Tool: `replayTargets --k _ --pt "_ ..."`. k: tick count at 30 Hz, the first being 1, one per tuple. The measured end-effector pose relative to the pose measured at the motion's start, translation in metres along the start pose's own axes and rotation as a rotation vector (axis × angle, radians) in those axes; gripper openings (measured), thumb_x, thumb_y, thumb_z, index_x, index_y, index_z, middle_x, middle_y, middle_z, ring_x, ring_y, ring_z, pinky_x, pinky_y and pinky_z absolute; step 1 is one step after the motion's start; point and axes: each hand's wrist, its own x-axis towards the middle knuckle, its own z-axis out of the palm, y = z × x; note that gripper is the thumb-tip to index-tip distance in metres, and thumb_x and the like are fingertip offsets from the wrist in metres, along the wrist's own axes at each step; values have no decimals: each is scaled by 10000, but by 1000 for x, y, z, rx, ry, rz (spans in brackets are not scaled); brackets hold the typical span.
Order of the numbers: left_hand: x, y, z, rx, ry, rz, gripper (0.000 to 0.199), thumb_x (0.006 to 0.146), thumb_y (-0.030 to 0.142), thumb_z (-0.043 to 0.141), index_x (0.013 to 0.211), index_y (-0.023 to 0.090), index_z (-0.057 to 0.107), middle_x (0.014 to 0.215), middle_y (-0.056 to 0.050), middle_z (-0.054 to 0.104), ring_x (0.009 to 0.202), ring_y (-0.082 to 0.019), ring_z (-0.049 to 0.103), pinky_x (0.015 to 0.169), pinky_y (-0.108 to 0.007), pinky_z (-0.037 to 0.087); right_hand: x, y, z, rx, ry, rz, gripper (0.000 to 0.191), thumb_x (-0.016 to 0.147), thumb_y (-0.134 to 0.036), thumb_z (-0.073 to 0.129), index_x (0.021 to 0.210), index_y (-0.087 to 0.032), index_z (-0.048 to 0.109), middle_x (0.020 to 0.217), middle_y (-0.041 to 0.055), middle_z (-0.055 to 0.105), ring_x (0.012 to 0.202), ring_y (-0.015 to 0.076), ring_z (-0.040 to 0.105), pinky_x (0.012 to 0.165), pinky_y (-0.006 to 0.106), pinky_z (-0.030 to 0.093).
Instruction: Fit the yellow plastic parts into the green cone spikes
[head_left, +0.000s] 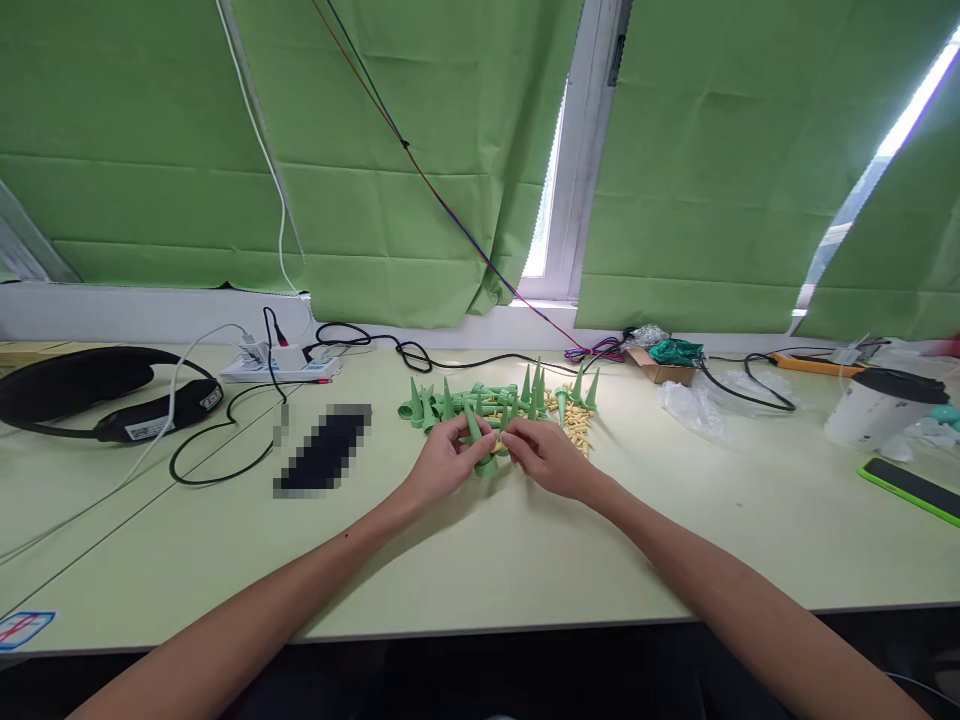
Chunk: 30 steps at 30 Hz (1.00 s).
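Note:
My left hand (444,458) is closed on a green plastic cone spike (475,428), its point up and its wide, round end low over the table. Close beside it, my right hand (549,456) is pinched at the fingertips. A small yellow piece (499,447) shows between the two hands, at the right fingertips; its shape is mostly hidden. Just behind the hands lies a heap of green cone spikes (495,393), several of them standing point up. Small yellow tapered pieces (579,428) are piled to the right of the heap, partly covered by spikes.
Black headphones (135,400), a power strip (279,365) and a pixelated dark object (322,452) occupy the left. On the right are a cardboard box (660,368), plastic bags (694,410), a white cup with black lid (874,410) and a green-edged phone (911,488). Cables run along the back.

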Motion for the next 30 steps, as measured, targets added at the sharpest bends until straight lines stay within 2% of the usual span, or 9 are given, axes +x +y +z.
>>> replayTargets --k 5,11,13,18,24,30 --pt "1 0 1 -132 -24 -85 341 811 477 699 805 165 563 493 89 374 343 -29 272 329 -183 193 0 -3 -1 64 -11 28 260 986 -278 454 744 -204 516 577 -36 532 527 119 462 565 247 375" --pt "3 0 -1 -319 -47 -203 373 742 467 767 802 167 555 568 54 507 295 -17 294 297 -195 195 0 -7 -3 181 -16 48 130 959 -252 482 876 -197 566 616 -37 540 520 116 476 552 244 397" --pt "3 0 -1 -327 -47 -215 382 735 473 773 801 167 553 543 64 482 289 -19 289 293 -194 185 0 -6 -3 189 -24 56 132 958 -253 482 869 -195 561 615 -37 538 522 116 480 549 243 393" --pt "2 3 0 -240 -52 -176 407 760 514 748 777 159 550 482 93 367 319 -19 270 313 -174 186 1 -2 -1 104 -39 70 229 979 -294 466 778 -200 522 564 -43 518 507 113 445 540 242 352" --pt "0 4 0 -167 -72 -142 422 770 537 728 783 153 552 498 87 387 322 -19 279 319 -174 197 0 5 2 -16 -21 44 412 1011 -361 405 632 -203 411 499 -53 424 479 103 378 536 250 294" --pt "1 -1 1 -129 -96 -108 421 789 549 704 812 154 561 494 87 399 317 -24 291 322 -174 220 0 7 4 -24 -48 61 488 1030 -385 352 586 -191 411 503 -48 399 485 97 360 540 249 289"
